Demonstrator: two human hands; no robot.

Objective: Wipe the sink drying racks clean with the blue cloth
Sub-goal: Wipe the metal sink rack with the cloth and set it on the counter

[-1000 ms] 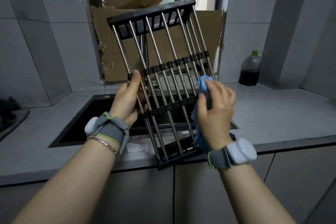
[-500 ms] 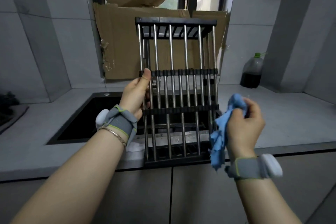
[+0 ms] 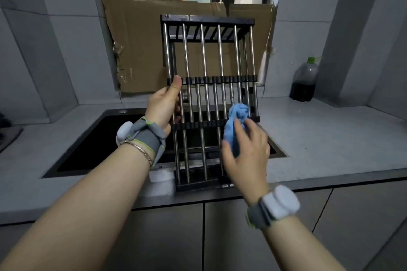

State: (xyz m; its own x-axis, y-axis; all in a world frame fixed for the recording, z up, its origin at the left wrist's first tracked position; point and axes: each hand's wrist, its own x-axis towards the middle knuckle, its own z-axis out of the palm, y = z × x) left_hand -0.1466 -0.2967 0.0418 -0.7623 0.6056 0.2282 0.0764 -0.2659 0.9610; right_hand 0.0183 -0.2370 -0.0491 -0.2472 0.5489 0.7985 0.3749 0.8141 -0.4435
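Left hand: my left hand (image 3: 161, 105) grips the drying rack (image 3: 207, 21) by its leftmost steel rod, with the thumb lying up along the rod to the upper black cross-bar and the fingers curled behind.
Right hand: my right hand (image 3: 246, 156) clutches the bunched blue cloth (image 3: 236, 116); the hand is motion-blurred, so I cannot make out each finger.
Blue cloth: it is pressed against the right-hand rods at the lower cross-bar, and its top pokes up above my fingers.
Drying rack: it stands upright in front of me, with its black foot resting on the front edge of the grey countertop (image 3: 330, 138), over the sink (image 3: 92, 147).
Sink: a black basin sunk into the countertop, behind and left of the rack.
Wrists: there is a grey band with a white pod on each wrist, and a thin bracelet (image 3: 143, 152) on the left one.
Behind: torn cardboard (image 3: 141, 50) covers the window opening above the sink.
Corner: a plastic bottle (image 3: 304, 81) with a green cap and dark liquid stands on the countertop at the back right, well apart from the rack.
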